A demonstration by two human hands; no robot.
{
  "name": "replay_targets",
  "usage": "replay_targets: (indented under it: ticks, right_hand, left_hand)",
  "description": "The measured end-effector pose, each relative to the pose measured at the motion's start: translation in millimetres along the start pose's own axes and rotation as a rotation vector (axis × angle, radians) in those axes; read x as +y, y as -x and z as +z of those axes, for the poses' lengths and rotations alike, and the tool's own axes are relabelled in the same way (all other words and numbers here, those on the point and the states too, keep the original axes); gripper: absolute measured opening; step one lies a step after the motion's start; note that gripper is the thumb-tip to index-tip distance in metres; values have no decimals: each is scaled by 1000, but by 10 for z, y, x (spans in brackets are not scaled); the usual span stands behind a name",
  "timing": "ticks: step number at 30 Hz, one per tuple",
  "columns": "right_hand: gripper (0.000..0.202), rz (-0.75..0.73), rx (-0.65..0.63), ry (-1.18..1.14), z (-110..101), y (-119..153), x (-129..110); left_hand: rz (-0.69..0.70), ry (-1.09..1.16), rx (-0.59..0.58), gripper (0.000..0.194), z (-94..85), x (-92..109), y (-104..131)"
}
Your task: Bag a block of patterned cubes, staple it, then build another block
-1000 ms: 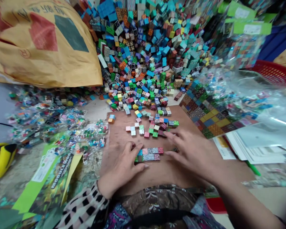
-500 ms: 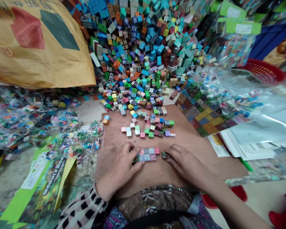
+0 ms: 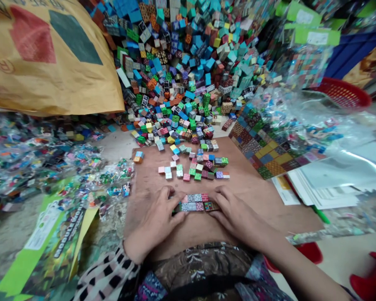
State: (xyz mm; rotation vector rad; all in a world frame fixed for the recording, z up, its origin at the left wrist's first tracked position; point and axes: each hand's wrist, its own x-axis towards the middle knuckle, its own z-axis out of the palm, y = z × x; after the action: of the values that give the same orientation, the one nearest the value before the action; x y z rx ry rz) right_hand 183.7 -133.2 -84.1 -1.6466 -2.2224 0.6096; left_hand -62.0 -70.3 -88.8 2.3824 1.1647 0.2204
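Two short rows of small patterned cubes (image 3: 191,206) lie side by side on a brown board (image 3: 163,234). My left hand (image 3: 158,215) grips the left end of the rows between thumb and fingers, which partly cover the end cubes. From the right, my right hand (image 3: 233,211) pinches a small dark cube with coloured specks (image 3: 208,206), set against the right end of the nearer row. A red brick-patterned cube (image 3: 204,197) ends the farther row. Beyond the hands, several loose cubes (image 3: 196,176) are spread over the board.
A large heap of coloured cubes (image 3: 188,79) rises behind the board. A yellow sack (image 3: 56,83) stands at the left, above bagged small figures (image 3: 90,159) and green-topped packaging (image 3: 62,242). At the right are a mosaic sheet of cubes (image 3: 269,152), papers (image 3: 313,190) and a red basket (image 3: 347,94).
My right hand has moved left with the dark cube, closing the gap to the nearer row. My left hand still holds the rows' left end.
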Motion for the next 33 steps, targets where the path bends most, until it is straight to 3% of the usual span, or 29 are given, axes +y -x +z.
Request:
replay_targets:
  ticks: [3, 8, 12, 14, 17, 19, 22, 27, 33]
  right_hand:
    - [47, -35, 14, -19, 47, -56, -25]
    - [32, -55, -63, -37, 147, -145, -95]
    - [39, -49, -95, -54, 89, -122, -101]
    - [45, -21, -50, -65, -27, -110, -32]
    - [35, 113, 141, 65, -229, -139, 146]
    - [31, 185, 202, 212, -310, -184, 264]
    - [25, 172, 178, 294, -303, -230, 379]
    - [25, 49, 123, 103, -149, -133, 407]
    - [23, -45, 43, -177, -42, 66, 278]
  left_hand:
    - [27, -9, -1, 43, 8, -6, 7]
    - [31, -46, 5, 44, 38, -15, 47]
    - [42, -59, 2, 42, 26, -42, 98]
    - [29, -47, -3, 54, 13, -63, 119]
    - [12, -24, -12, 64, 9, -80, 125]
    - [18, -20, -4, 55, 21, -75, 112]
    - [27, -22, 13, 44, 46, -60, 90]
    - [58, -42, 45, 42, 68, -81, 96]
    - [64, -47, 47, 43, 94, -94, 119]
